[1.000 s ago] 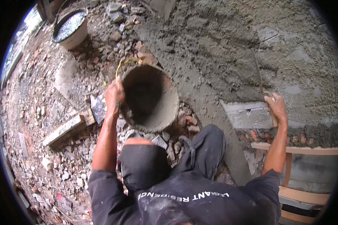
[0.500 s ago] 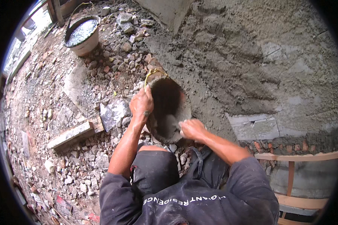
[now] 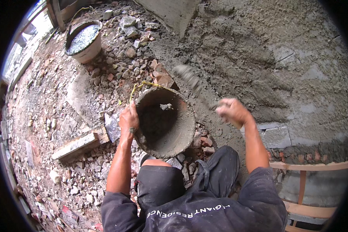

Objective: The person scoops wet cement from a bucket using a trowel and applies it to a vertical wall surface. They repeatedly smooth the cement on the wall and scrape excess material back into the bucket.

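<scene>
My left hand (image 3: 128,119) grips the left rim of a mortar-caked bucket (image 3: 183,133), which is tipped so that its mouth faces me. A little grey mortar (image 3: 166,106) shows inside; the deep part is in shadow. Yellow cord (image 3: 145,83) is tied at the bucket's far rim. To the right of the bucket my right hand (image 3: 234,111) is closed around the handle of a trowel (image 3: 189,79). The mortar-coated blade points up and left, smeared by motion, in front of the rough wet mortar on the wall (image 3: 235,58).
A second bucket (image 3: 89,50) holding grey liquid stands at the far left. Rubble (image 3: 131,54) covers the ground, with a concrete-like block (image 3: 75,146) lying at the left. Wooden framing (image 3: 313,166) edges the lower right, below exposed blocks and bricks.
My right hand has lifted the trowel out of the bucket and swung it up and right toward the wall. The bucket's mouth has turned more toward me, with my left hand shifted left and down.
</scene>
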Demonstrator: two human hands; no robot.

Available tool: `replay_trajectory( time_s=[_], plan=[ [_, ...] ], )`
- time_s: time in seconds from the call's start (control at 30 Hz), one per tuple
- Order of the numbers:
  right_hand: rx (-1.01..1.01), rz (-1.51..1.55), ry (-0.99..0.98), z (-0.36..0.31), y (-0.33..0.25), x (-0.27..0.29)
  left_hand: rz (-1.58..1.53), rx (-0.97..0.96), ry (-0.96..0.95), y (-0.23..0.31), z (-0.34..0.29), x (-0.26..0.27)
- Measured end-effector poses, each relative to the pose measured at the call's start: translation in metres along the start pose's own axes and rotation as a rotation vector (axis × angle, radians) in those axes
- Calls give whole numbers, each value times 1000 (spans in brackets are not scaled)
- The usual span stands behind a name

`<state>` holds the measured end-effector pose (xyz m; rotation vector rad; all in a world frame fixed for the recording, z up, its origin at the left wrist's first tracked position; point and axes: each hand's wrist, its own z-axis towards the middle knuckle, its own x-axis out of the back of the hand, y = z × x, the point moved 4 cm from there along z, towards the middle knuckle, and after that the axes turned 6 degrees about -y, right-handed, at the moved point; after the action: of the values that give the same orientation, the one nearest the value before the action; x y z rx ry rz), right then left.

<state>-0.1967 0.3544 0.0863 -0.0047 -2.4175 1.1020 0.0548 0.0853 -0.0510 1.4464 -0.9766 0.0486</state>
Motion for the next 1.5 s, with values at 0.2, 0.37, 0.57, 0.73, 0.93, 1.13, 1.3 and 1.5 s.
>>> replay_trajectory(
  time_s=[0.2, 0.37, 0.57, 0.73, 0.93, 1.13, 1.3, 1.5],
  plan=[
    [-69, -103, 526, -45, 5, 136, 29, -48, 57, 9, 4, -8],
    [6, -202, 651, -95, 37, 142, 13, -1, 12, 17, 2, -9],
    [21, -117, 585, 36, 92, 60, 63, -63, 51, 23, 2, -14],
    [-91, -350, 718, 146, 97, 42, 203, -5, 47, 13, 4, -7],
    [88, 54, 678, 181, 128, 109, 283, 54, 59, 20, 8, -15],
    [241, 410, 632, 80, 111, 118, 262, 3, 56, 19, 5, -8],
    [172, 449, 601, -7, 120, 140, 304, -33, 87, 8, 11, -9],
    [63, 397, 680, -101, 165, 128, 306, 6, 74, 15, 7, -12]
  ],
)
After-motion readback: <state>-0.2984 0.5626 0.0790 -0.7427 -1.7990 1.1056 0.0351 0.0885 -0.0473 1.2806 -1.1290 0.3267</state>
